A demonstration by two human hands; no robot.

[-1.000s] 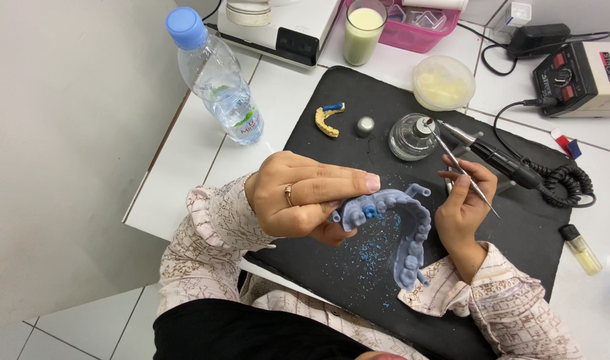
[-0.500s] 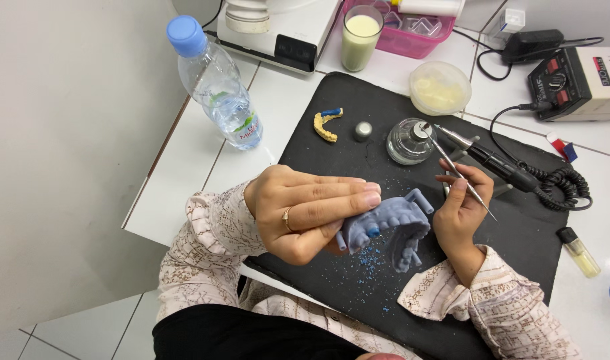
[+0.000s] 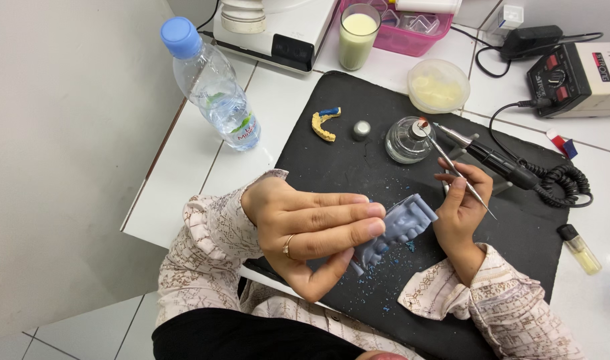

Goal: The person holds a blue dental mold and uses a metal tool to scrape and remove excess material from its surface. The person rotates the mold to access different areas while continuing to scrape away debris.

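At the far left a clear water bottle (image 3: 215,87) with a blue cap stands on the white table (image 3: 185,173), just off the edge of the black mat (image 3: 358,167). On the mat lie a small yellow dental arch (image 3: 325,124) with a blue end, then a little metal cap (image 3: 361,130). Nearer the person, the left hand (image 3: 311,230) hovers over the mat's front part, its grip closed on a grey dental model (image 3: 398,227): fingers lie flat along the top, the thumb presses from below. The model's long axis runs slantwise, from lower left under the fingers up to the right, and its free blocky end points toward the right hand (image 3: 461,210). Blue crumbs (image 3: 378,283) are scattered on the mat beneath it. Behind stands a glass burner (image 3: 407,139), with a pale lidded tub (image 3: 438,85) and a cup of cream liquid (image 3: 357,37) further back. The right hand sits just beside the model's free end, its grip pinched on a thin metal instrument (image 3: 451,167); that tool slants from upper left, its tip by the burner's top, down to the right past the fingers. Right of it a handpiece (image 3: 498,159) lies on the mat, its coiled cable (image 3: 565,183) leading on, with a control box (image 3: 578,77) behind
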